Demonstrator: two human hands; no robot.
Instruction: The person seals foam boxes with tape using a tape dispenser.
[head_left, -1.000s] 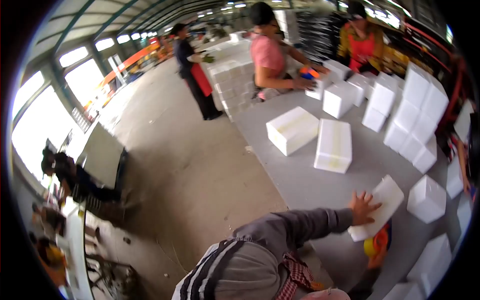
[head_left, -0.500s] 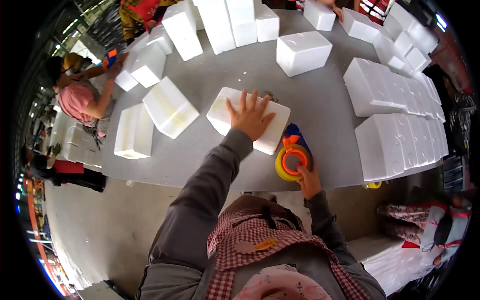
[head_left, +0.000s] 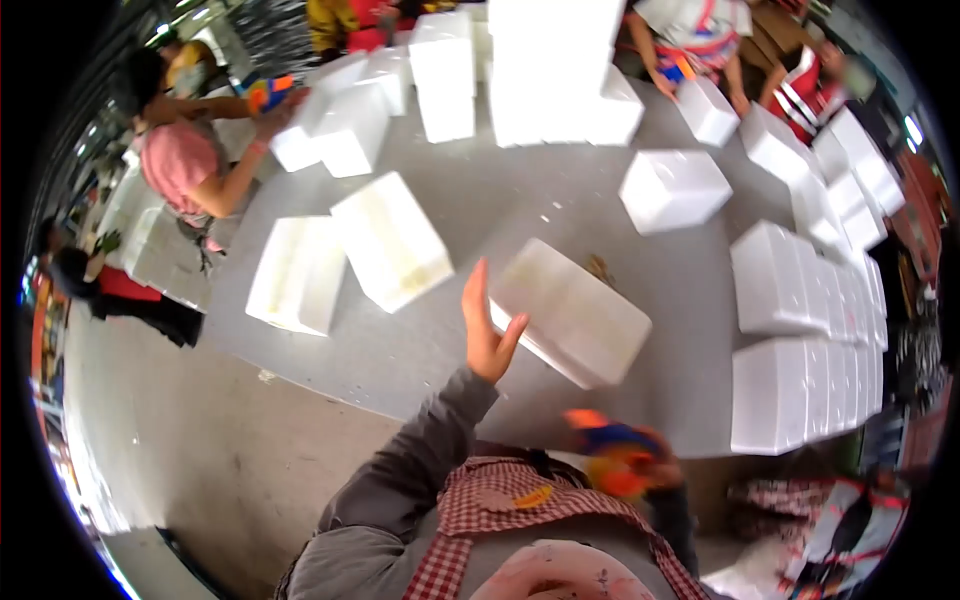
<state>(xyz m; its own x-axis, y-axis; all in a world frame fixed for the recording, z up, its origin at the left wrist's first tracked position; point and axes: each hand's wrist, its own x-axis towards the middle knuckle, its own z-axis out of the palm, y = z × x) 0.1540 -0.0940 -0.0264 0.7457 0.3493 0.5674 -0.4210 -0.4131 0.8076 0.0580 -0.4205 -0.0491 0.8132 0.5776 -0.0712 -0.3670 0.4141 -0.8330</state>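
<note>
A white foam box (head_left: 572, 312) lies at an angle on the grey table (head_left: 480, 215) in front of me, with a pale tape strip along its top. Beside the box's left end is my left hand (head_left: 488, 330), thumb spread from its straight fingers and nothing in it. Whether its thumb touches the box I cannot tell. Close to my body, near the table edge, my right hand (head_left: 662, 470) grips a tape dispenser (head_left: 615, 450), blue and orange with a yellow roll. Motion smears both the hand and the dispenser.
Two taped foam boxes (head_left: 392, 243) lie to the left. Tall foam stacks (head_left: 550, 75) stand at the back, and rows of foam boxes (head_left: 790, 390) line the right side. A co-worker (head_left: 185, 165) at the left holds another tape dispenser (head_left: 268, 95). More people stand across the table.
My left hand has come off the box top to its left side. My right hand has drawn the tape dispenser back towards my body. The camera view has shifted.
</note>
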